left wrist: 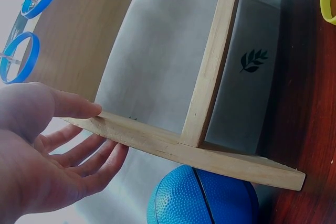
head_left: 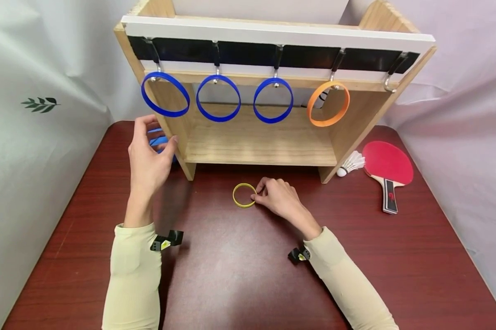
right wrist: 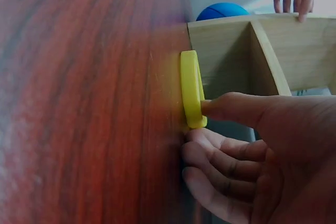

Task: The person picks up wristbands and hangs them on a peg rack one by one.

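Observation:
A wooden rack (head_left: 260,137) stands on the table with a row of hooks across its top. Three blue rings (head_left: 218,118) and an orange ring (head_left: 328,123) hang from hooks; the hook at the far right (head_left: 390,85) carries no ring. My left hand (head_left: 149,158) holds the rack's left side panel (left wrist: 142,132), thumb on one side and fingers on the other. In front of the rack, my right hand (head_left: 278,197) pinches a yellow ring (head_left: 244,206) at its right edge. In the right wrist view the thumb reaches inside the ring (right wrist: 190,87), low over the table.
A blue ball (left wrist: 184,198) sits outside the rack's left panel, partly hidden by the left hand in the head view. Right of the rack lie a shuttlecock (head_left: 351,163) and a red table tennis paddle (head_left: 388,162). Pale cloth (head_left: 37,151) hangs around the table.

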The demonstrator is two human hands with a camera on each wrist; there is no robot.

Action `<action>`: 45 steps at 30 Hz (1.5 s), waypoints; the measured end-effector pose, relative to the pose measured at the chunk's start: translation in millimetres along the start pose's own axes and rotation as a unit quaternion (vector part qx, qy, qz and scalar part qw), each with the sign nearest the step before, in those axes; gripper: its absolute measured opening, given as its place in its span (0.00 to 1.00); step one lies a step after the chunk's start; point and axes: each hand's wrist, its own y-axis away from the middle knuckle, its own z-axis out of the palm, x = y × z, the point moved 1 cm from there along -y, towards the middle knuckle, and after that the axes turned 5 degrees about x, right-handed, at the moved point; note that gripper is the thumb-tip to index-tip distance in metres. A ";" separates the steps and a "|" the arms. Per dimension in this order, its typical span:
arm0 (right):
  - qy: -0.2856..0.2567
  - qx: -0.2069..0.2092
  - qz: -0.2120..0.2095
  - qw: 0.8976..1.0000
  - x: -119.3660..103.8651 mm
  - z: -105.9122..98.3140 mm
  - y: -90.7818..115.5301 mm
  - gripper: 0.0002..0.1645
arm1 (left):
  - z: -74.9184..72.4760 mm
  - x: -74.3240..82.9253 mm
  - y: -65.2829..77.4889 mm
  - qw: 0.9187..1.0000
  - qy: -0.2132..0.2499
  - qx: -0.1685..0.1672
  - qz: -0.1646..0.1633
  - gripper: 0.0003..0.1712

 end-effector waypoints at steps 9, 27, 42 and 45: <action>-0.054 -0.019 -0.020 0.998 0.0 -14.6 1.2 0.04 | -0.2 6.2 1.3 1.000 0.006 0.001 -0.002 0.27; -0.023 -0.004 -0.162 0.987 -16.9 -47.4 13.4 0.06 | -3.0 25.7 6.8 1.000 0.013 0.001 -0.003 0.25; 0.018 -0.050 -0.160 0.986 -14.9 -43.3 16.8 0.06 | -2.5 28.7 7.7 1.000 0.012 0.001 0.002 0.24; 0.027 -0.049 -0.167 0.984 -15.1 -45.6 17.9 0.06 | -2.7 28.4 7.6 1.000 0.012 0.001 -0.001 0.24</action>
